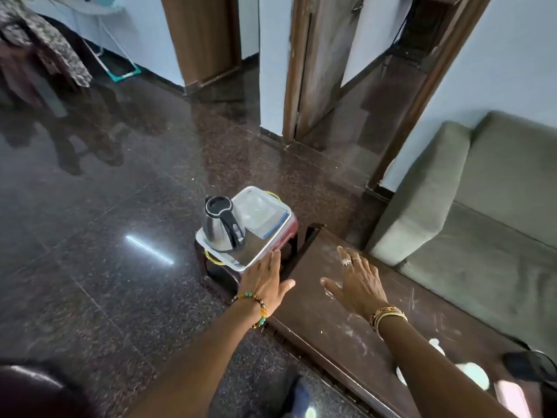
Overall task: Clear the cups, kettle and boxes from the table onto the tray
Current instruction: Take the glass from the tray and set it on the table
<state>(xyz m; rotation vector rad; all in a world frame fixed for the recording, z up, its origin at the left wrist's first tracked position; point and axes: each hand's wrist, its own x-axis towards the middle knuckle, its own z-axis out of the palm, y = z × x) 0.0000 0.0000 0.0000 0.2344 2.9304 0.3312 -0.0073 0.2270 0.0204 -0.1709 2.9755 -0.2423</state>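
Both arms are reaching forward from the bottom of the view. The left hand is stretching out with its fingers straight and apart, palm down, and its fingertips are touching the near edge of the tray; it is holding nothing. The right hand is hovering palm down over the far end of the brown surface, fingers spread and empty, with something small and clear under its thumb that I cannot identify.

The tray is sitting on a small dark red stool just beside the end of the surface. On the tray the steel kettle with a black handle is standing upright at the left side, near the left hand but not touching it. Behind the kettle a clear plastic box with a blue edge is lying flat on the tray. At the near end of the surface, beside the right forearm, some white cups are partly showing, well apart from both hands.
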